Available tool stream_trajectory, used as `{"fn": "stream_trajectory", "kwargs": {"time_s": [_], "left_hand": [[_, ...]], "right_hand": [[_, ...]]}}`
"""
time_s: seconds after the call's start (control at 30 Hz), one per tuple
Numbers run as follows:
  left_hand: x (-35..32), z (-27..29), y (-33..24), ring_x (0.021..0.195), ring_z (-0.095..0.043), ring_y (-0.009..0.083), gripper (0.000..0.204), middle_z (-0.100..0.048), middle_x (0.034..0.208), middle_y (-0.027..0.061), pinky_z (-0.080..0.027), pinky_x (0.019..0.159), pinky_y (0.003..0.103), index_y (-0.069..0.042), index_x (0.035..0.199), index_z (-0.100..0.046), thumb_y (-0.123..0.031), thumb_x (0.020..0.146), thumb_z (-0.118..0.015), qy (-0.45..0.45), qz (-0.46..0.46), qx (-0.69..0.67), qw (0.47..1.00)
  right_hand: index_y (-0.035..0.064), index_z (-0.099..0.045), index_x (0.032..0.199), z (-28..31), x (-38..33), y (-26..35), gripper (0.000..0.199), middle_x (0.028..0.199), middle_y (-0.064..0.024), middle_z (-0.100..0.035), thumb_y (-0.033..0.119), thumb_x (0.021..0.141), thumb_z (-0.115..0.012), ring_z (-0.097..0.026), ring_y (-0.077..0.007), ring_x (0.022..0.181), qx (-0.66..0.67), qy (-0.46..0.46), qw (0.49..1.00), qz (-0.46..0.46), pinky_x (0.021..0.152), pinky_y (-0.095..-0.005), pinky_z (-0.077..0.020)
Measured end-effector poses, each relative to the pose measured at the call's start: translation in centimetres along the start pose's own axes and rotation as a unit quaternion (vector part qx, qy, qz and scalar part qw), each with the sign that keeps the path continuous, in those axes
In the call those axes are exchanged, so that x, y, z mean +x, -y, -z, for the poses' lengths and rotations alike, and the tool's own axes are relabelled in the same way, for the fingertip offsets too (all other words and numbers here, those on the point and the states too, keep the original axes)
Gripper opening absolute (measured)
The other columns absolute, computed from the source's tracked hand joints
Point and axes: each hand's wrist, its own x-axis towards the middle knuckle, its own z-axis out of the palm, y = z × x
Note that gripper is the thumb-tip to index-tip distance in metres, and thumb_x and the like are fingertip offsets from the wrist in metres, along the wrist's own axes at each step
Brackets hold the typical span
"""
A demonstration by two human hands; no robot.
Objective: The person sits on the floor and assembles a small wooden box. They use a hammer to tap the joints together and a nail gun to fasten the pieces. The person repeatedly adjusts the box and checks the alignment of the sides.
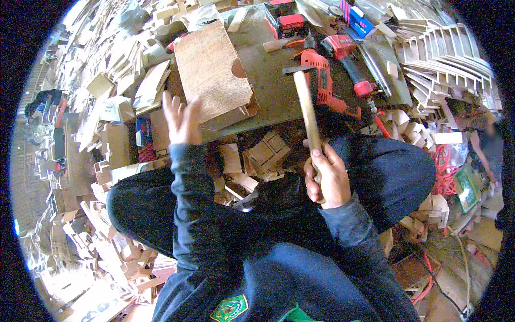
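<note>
In my right hand (328, 176) is a hammer (306, 104), its pale wooden handle gripped low and its dark head pointing away from me. Beside the near left edge of a brown wooden box (212, 70) is my left hand (181, 119), fingers spread; whether it touches the box I cannot tell. The box rests on a low work board (279, 102) and has a rounded notch on its right side. Just right of the hammer head lies a red power drill (324, 80), with a red and black nail gun (351, 64) beyond it.
Wood offcuts (263, 153) lie between my crossed legs, and scraps cover the floor on the left. Thin wooden frames (445, 59) are stacked at far right. A red and black box (284, 21) stands on the board's far side. Red cord (444, 169) coils beside my right knee.
</note>
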Motion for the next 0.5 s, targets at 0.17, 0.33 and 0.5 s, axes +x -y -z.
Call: {"fn": "stream_trajectory", "kwargs": {"time_s": [0.17,0.33,0.5], "left_hand": [[-1.9,-4.2,-1.3,0.139,-0.028,0.0461,0.144,-0.018,0.155,0.0296,-0.027,0.112,0.052,-0.007,0.154,-0.016,-0.085,0.046,-0.072,0.000,-0.071,0.603,0.794],[-2.3,-5.3,-1.4,0.130,-0.040,0.0458,0.136,-0.023,0.153,0.0285,-0.033,0.106,0.053,-0.007,0.151,-0.025,-0.079,0.047,-0.076,-0.059,-0.102,0.595,0.795],[-2.4,-5.3,-0.9,0.117,-0.050,0.0456,0.124,-0.028,0.150,0.0289,-0.041,0.096,0.054,-0.010,0.150,-0.030,-0.069,0.052,-0.079,-0.076,-0.123,0.616,0.774]], "right_hand": [[0.0133,-0.046,0.110,-0.9,-0.6,-2.1,0.017,0.063,0.0006,-0.045,0.029,0.103,-0.045,-0.039,-0.0079,0.036,-0.148,0.084,0.981,-0.094,0.028,-0.0245,-0.0319],[0.0150,-0.045,0.108,-0.7,-0.4,-2.7,0.015,0.061,0.0013,-0.045,0.029,0.104,-0.045,-0.039,-0.0073,0.036,-0.165,0.084,0.981,-0.056,0.029,-0.0244,-0.0324],[0.0150,-0.048,0.111,-0.2,-0.1,-3.0,0.016,0.060,0.0023,-0.044,0.029,0.103,-0.046,-0.039,-0.0064,0.036,-0.168,0.075,0.982,-0.051,0.028,-0.0238,-0.0312]]}}
